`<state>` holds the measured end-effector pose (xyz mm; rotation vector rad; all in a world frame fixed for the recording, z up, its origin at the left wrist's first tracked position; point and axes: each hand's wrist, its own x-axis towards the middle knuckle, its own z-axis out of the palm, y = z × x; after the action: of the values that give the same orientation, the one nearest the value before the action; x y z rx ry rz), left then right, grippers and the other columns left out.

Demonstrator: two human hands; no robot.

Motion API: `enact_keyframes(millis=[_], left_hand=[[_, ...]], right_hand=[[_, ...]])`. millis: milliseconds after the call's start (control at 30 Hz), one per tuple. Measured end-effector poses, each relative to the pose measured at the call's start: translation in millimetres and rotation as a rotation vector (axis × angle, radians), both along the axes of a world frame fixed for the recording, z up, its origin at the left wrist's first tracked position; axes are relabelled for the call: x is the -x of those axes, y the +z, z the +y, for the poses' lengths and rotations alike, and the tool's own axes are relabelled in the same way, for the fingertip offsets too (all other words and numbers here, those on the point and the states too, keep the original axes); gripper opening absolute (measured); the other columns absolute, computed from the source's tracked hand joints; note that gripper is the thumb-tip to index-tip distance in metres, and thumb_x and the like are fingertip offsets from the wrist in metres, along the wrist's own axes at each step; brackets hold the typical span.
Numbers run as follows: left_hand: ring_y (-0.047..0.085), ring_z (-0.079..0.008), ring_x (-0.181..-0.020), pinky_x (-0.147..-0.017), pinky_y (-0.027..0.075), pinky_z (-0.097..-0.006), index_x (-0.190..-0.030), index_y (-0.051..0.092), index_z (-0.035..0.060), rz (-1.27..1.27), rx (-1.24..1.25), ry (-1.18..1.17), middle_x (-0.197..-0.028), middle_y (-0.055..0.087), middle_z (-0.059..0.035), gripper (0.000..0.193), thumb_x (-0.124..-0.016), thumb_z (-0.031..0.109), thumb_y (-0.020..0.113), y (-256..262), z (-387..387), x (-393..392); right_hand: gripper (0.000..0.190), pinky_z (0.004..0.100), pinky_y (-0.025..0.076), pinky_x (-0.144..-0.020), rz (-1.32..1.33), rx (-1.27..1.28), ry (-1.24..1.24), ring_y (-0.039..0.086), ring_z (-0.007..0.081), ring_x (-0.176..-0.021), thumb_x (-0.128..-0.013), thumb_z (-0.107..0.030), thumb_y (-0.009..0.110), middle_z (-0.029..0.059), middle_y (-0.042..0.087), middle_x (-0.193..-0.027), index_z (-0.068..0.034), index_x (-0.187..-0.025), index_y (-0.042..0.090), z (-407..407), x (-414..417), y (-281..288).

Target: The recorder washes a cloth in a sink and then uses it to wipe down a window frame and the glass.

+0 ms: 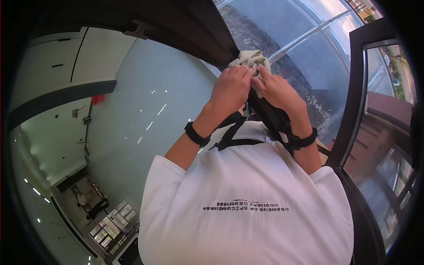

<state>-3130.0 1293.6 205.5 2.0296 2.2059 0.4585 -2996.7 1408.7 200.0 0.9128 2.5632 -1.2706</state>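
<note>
A crumpled beige terry cloth [246, 58] is bunched over a dark window frame [270, 107], at the corner where two dark members meet. My left hand [233, 84] grips the cloth from the left, knuckles upward. From the other side my right hand [278, 87] pinches it, with its thumb and index finger close to the left hand. The palms and the cloth's underside are hidden. Each wrist wears a black strap.
To the right, a dark-framed window sash [356, 99] stands swung outward. Beyond the frame is a glass canopy [318, 53] with metal bars. A glossy pale floor [159, 89] spreads left, with white cabinets [59, 59] and a red object [97, 99]. People [86, 200] appear far off.
</note>
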Motion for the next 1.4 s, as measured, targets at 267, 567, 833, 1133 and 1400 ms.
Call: enact_keyframes(millis=[267,567,833,1133,1400], left_hand=[[0.06,-0.0232,-0.092,-0.086,0.041,-0.0405,-0.088,0.064,0.0062,0.171,0.207,-0.212,-0.091,0.062,-0.007,0.014,-0.081,0.015,0.055,15,11,-45],[0.061,-0.0272,-0.097,-0.088,0.043,-0.0429,-0.09,0.063,0.0048,0.125,0.082,0.142,-0.094,0.061,-0.0103,0.019,-0.09,0.021,0.053,-10,29,-2],[0.06,-0.0268,-0.087,-0.08,0.045,-0.0396,-0.075,0.061,0.004,-0.019,0.151,-0.288,-0.08,0.061,-0.0107,0.018,-0.086,0.016,0.055,8,26,-38],[0.062,-0.0307,-0.091,-0.095,0.043,-0.0424,-0.087,0.067,0.0015,-0.062,0.363,-0.004,-0.093,0.064,-0.0128,0.032,-0.093,0.029,0.054,13,36,-1],[0.06,-0.035,-0.098,-0.101,0.04,-0.0446,-0.092,0.064,-0.0042,-0.023,0.326,0.089,-0.101,0.062,-0.0188,0.034,-0.093,0.027,0.051,12,37,-9]], right_hand=[[0.034,0.0484,0.048,-0.08,-0.169,0.115,0.18,0.061,0.0428,-0.095,-0.093,-0.03,0.052,0.025,0.065,-0.098,-0.002,-0.111,0.056,33,-45,2],[0.043,0.0478,0.047,-0.082,0.052,0.117,-0.04,0.06,0.0435,-0.096,-0.096,-0.037,0.05,0.0254,0.065,-0.1,-0.009,-0.128,0.049,11,-40,-26],[0.045,0.0422,0.048,-0.081,-0.167,0.316,0.017,0.063,0.0377,-0.092,-0.089,-0.031,0.06,0.0218,0.066,-0.098,-0.011,-0.128,0.049,26,-88,-7],[0.041,0.0449,0.05,-0.078,-0.158,0.192,-0.018,0.064,0.0399,-0.089,-0.078,-0.019,0.062,0.0231,0.066,-0.09,-0.004,-0.116,0.055,17,-69,-7],[0.04,0.0446,0.05,-0.076,-0.213,-0.044,0.118,0.062,0.0407,-0.09,-0.071,-0.011,0.062,0.0217,0.065,-0.09,-0.003,-0.109,0.058,27,-28,-21]])
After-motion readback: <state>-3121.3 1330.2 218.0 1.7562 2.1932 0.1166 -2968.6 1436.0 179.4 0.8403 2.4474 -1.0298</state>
